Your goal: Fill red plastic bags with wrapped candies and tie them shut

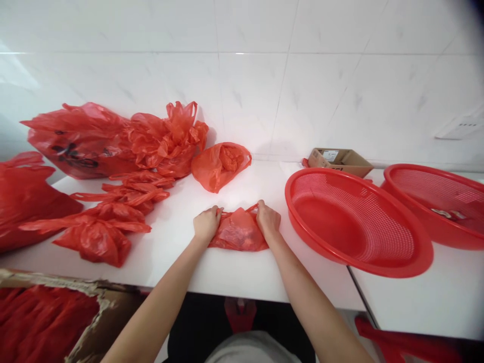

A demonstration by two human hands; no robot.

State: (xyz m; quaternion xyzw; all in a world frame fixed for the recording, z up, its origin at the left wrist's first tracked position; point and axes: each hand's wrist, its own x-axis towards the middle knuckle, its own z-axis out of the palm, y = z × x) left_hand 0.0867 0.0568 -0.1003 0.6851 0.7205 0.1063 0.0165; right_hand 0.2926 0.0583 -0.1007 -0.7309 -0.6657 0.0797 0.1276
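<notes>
A small red plastic bag (239, 233) with something reddish inside lies on the white table (234, 275) right in front of me. My left hand (206, 223) is closed on the bag's left handle. My right hand (267, 219) is closed on its right handle. Both hands rest on the tabletop, pulling the bag's top edge apart between them.
Several filled and crumpled red bags (113, 146) lie at the left and back, one knotted bag (219, 164) just behind my hands. A red perforated basket (355, 222) sits at the right, a second basket (434, 201) beyond it. A small cardboard box (340, 160) stands by the wall. A torn carton (49, 317) holds red material at lower left.
</notes>
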